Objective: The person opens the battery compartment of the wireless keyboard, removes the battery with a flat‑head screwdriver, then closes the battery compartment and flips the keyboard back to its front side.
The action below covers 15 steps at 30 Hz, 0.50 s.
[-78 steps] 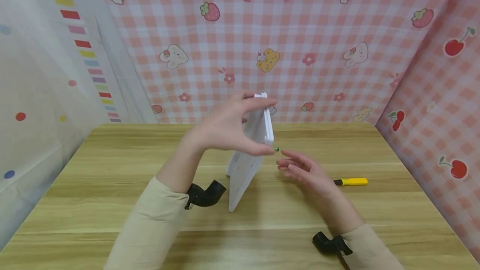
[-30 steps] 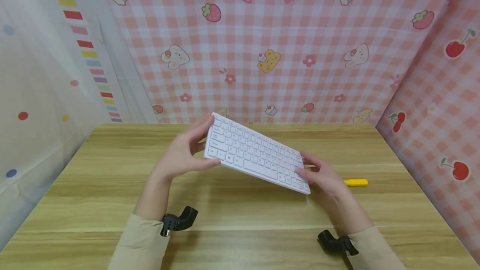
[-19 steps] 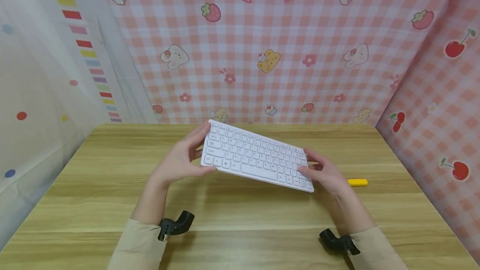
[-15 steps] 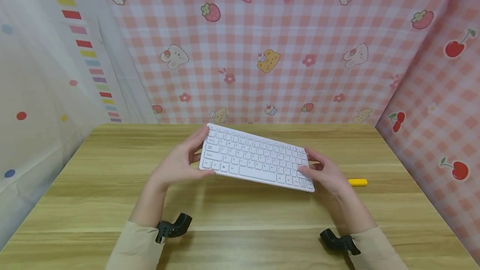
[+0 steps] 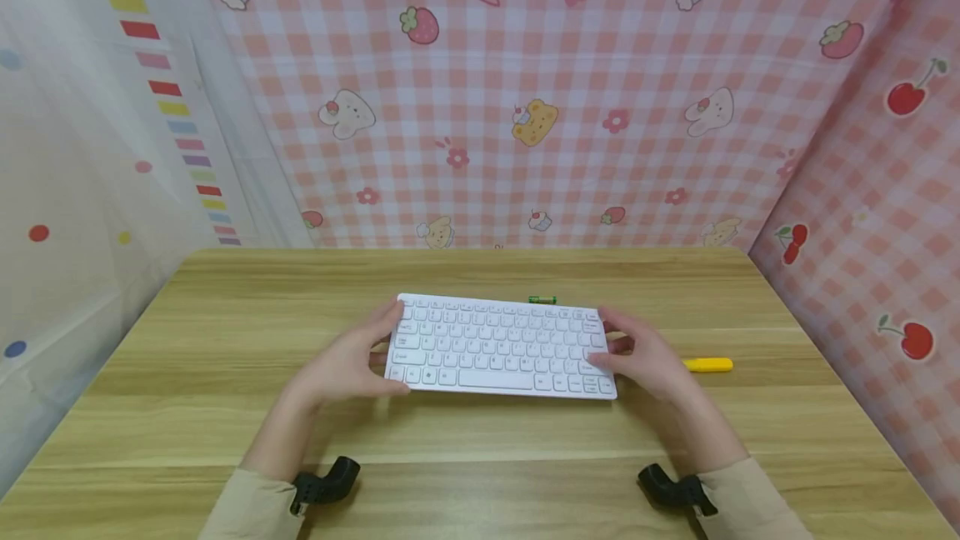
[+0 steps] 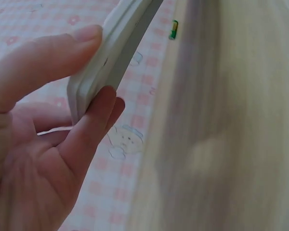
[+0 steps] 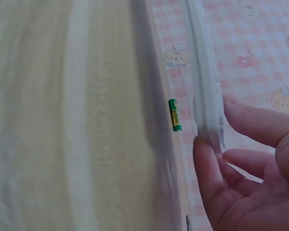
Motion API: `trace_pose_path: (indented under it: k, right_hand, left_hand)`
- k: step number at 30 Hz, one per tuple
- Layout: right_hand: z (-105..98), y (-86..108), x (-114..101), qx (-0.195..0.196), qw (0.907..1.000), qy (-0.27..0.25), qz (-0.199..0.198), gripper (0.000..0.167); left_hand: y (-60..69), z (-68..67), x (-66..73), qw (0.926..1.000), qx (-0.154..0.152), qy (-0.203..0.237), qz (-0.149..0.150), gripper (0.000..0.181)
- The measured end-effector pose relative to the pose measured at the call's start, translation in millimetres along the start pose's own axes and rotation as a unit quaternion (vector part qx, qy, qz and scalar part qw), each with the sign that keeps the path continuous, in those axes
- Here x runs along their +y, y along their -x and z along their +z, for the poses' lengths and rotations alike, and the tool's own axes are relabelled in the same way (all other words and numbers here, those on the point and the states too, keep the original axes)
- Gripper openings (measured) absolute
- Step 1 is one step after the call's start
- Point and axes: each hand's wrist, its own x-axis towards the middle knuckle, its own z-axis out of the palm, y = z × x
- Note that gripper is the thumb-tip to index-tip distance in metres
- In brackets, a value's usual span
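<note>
A white keyboard (image 5: 501,348) faces keys up in the head view, both hands holding it by its short ends. My left hand (image 5: 348,361) grips the left end, thumb on the near edge and fingers at the far corner. At the other end, my right hand (image 5: 645,354) pinches the keyboard, thumb on the keys and fingers at the edge and beneath. Both wrist views show the keyboard edge-on, apart from the table, with fingertips (image 6: 105,96) under it. A small green battery (image 7: 175,115) lies on the table just behind the keyboard; its lower side is partly hidden in the head view.
A yellow-handled tool (image 5: 708,365) lies on the wooden table (image 5: 480,473) right of my right hand, its left part hidden behind the wrist. A pink checked cloth (image 5: 480,107) hangs behind the table, with more cloth at both sides.
The keyboard, first on edge in my left hand alone, has turned keys up and come down level. My right hand has taken its right end. The battery has come into view behind it.
</note>
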Motion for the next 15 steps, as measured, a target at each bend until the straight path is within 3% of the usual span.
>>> trace_pose_path:
  k: [10, 15]
  right_hand:
    - [7, -0.3, 4, -0.035, 0.9984, 0.043, -0.012, 0.077]
    - [9, 0.3, 4, -0.035, 0.9974, 0.059, -0.021, 0.077]
  left_hand:
    - [13.7, -0.9, -14.8, 0.998, -0.047, -0.003, -0.042, 0.108]
    - [16.8, -0.7, -22.1, 0.997, -0.068, 0.009, -0.035, 0.108]
